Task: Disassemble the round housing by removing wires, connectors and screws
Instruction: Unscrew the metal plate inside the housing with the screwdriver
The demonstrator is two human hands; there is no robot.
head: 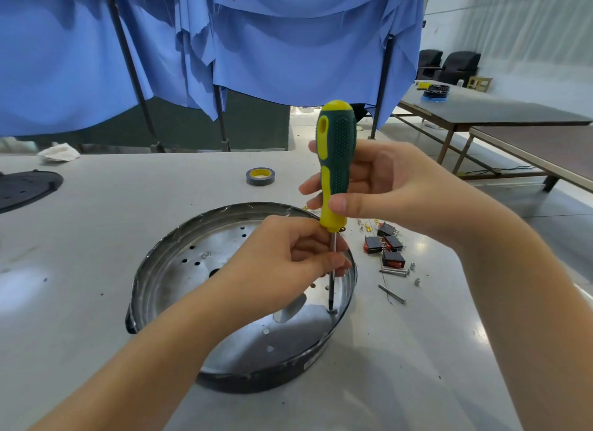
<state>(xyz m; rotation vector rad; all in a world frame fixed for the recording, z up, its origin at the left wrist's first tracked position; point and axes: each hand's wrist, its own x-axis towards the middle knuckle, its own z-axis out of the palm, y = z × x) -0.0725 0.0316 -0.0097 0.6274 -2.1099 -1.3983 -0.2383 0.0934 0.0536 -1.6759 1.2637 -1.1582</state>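
Observation:
The round housing point(179, 270), a shallow metal pan with a dark rim and a shiny perforated floor, lies on the grey table in front of me. A green and yellow screwdriver point(335, 161) stands upright over its right side, tip set on a screw point(332, 311) in the floor. My right hand point(391, 186) grips the screwdriver handle. My left hand point(288, 257) pinches the steel shaft just below the handle.
Removed parts lie right of the housing: three black and red rocker switches point(383, 246), long screws point(393, 271), small spacers and gold terminals. A roll of tape point(260, 176) sits behind, a black perforated plate point(22, 186) at far left. Blue cloth hangs behind the table.

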